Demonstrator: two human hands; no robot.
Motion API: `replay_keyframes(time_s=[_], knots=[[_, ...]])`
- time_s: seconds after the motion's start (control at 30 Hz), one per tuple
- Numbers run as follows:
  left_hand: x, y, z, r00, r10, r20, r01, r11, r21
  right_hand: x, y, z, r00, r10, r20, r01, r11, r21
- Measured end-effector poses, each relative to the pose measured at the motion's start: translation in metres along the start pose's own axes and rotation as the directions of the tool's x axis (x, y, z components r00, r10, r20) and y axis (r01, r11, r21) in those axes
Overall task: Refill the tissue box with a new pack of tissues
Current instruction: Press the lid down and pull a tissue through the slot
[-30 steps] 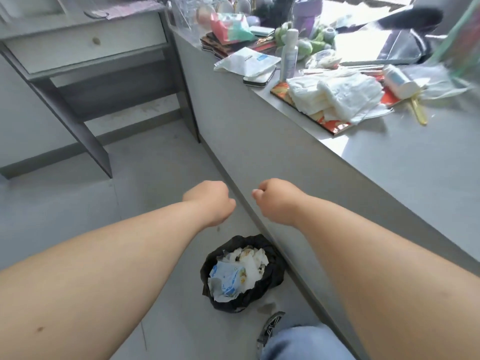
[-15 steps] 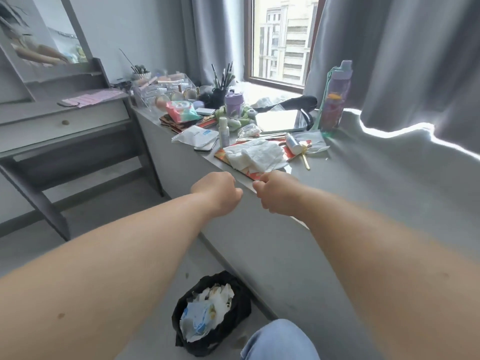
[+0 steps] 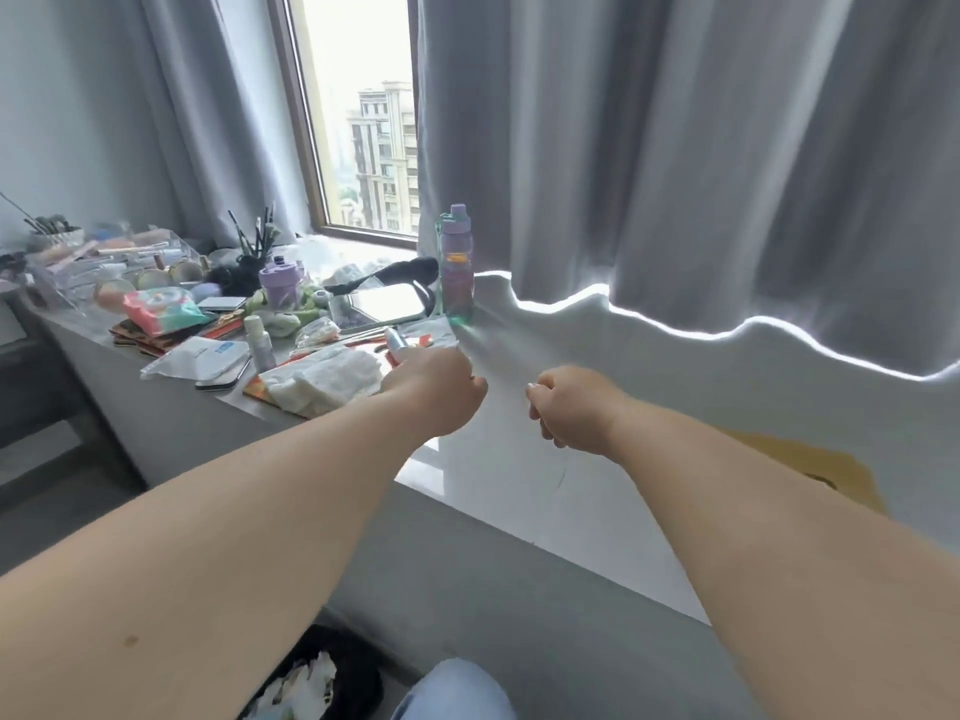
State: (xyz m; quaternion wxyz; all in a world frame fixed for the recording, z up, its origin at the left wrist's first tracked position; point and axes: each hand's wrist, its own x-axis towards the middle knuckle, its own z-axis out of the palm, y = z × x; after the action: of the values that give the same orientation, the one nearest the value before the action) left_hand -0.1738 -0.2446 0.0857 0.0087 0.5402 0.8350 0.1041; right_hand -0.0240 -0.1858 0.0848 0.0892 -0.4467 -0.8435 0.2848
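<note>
curled left hand and right hand now up over the pale grey window ledge instead of the black-bagged waste bin, further apart, left one alongside the crumpled white tissue pile, bin nearly out of shot

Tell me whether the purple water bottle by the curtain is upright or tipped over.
Upright. The purple water bottle stands on its base on the ledge, cap uppermost, next to the grey curtain.

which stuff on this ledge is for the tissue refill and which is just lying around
For the job: loose white tissues; left hand and right hand, both curled. No tissue box plainly visible.
Lying about: purple water bottle, mirror, purple cup, small white bottle.
</note>
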Motion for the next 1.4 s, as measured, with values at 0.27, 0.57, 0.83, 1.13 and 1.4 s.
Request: replay_keyframes(time_s=[0.27,0.57,0.83,1.13,1.4], knots=[[0.007,0.117,0.030,0.984,0.173,0.045,-0.169,0.982,-0.079,-0.039,0.087,-0.057,0.976,0.204,-0.081,-0.197,0.977,0.086],[-0.006,0.207,0.058,0.936,0.330,0.123,-0.313,0.940,-0.135,-0.082,0.152,-0.094,0.936,0.307,-0.174,-0.308,0.951,0.022],[-0.005,0.216,0.099,0.799,0.546,0.251,-0.541,0.835,-0.095,-0.094,0.190,-0.084,0.922,0.319,-0.221,-0.318,0.947,0.041],[-0.013,0.209,0.116,0.807,0.567,0.167,-0.550,0.824,-0.140,-0.088,0.213,-0.068,0.928,0.222,-0.300,-0.259,0.962,-0.087],[-0.015,0.207,0.122,0.825,0.526,0.210,-0.474,0.844,-0.251,-0.097,0.226,-0.055,0.942,0.265,-0.205,-0.293,0.949,-0.121]])
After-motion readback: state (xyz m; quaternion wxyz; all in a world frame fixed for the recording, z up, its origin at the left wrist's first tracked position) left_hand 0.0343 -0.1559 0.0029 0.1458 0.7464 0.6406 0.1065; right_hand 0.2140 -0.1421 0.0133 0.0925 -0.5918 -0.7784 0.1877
